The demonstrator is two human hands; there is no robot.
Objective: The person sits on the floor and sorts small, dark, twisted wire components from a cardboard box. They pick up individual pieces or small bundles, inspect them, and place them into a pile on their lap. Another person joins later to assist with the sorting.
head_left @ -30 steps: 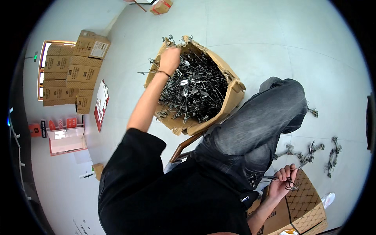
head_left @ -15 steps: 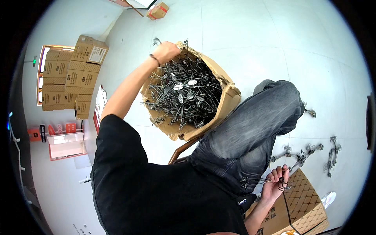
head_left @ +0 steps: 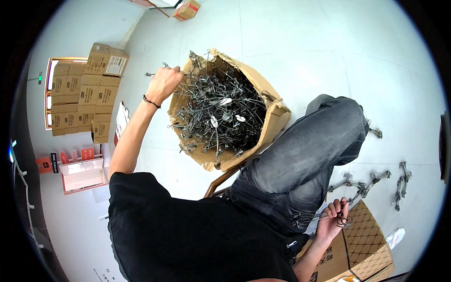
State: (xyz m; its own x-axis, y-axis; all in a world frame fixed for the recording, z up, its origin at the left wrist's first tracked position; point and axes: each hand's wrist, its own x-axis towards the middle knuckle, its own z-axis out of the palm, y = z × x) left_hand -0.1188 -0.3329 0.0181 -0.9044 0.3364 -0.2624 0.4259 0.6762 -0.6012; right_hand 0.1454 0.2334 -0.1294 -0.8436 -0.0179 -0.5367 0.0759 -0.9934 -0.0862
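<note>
A torn cardboard box [head_left: 270, 91] stands open before me, heaped with a tangle of dark wire pieces [head_left: 221, 113] with looped ends and a few pale oval tags or leaves. At its left rim my left hand [head_left: 164, 83] is closed, pinching a dark wire piece [head_left: 150, 74] whose end juts out to the left. My right hand [head_left: 331, 221] is low on the right beside my thigh. Its fingers wrap round a small bundle of dark wire pieces [head_left: 307, 217]; rings show at one end and clustered tips at the other.
Several bundles of wire pieces [head_left: 361, 189] lie on the floor at right. A patterned carton [head_left: 366, 235] stands under my right hand, a clear plastic bag [head_left: 395, 237] beside it. Stacked cartons [head_left: 94, 94] line the left wall; a small taped carton [head_left: 186, 9] sits far off.
My left hand has moved left and a little toward me, from the box's top rim to just outside its left side. The heap has shifted slightly. My right hand keeps its bundle.
</note>
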